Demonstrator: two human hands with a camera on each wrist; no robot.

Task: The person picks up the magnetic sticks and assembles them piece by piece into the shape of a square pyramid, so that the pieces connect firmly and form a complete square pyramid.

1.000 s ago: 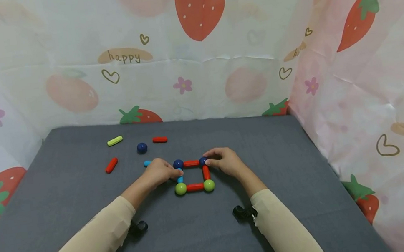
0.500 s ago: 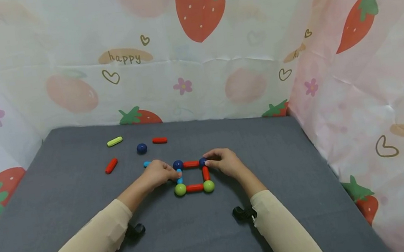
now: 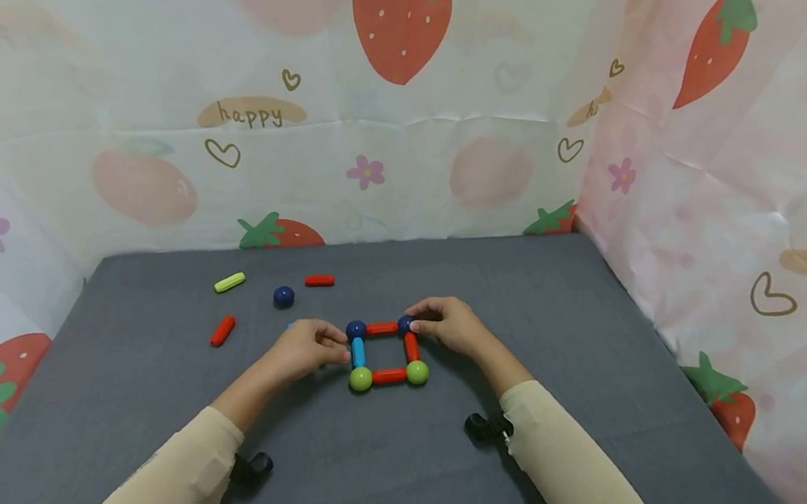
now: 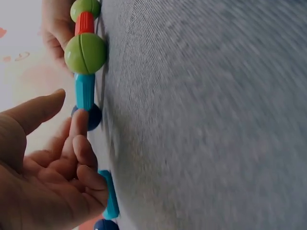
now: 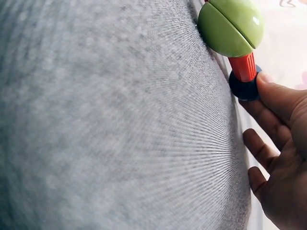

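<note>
A square of rods and balls lies on the grey cloth. Its near corners are green balls (image 3: 361,379), its far corners dark blue balls (image 3: 356,330). Red rods (image 3: 389,376) form three sides and a blue rod (image 3: 359,352) the left side. My right hand (image 3: 450,326) pinches the far right dark blue ball (image 5: 244,87) between thumb and fingers. Just left of the blue rod is my left hand (image 3: 308,348), its thumb spread away from the fingers and nothing held. In the left wrist view its fingertips overlap the far left ball.
Loose pieces lie behind and left of the square: a yellow-green rod (image 3: 229,283), red rods (image 3: 223,331) and a dark blue ball (image 3: 284,297). Another blue rod (image 4: 110,194) is mostly hidden behind my left hand. A printed curtain (image 3: 407,159) hangs behind the table.
My left hand has let go of the blue rod and drawn back a little to the left, thumb parting from the fingers. The right hand keeps its hold on the ball; the square stays in place.
</note>
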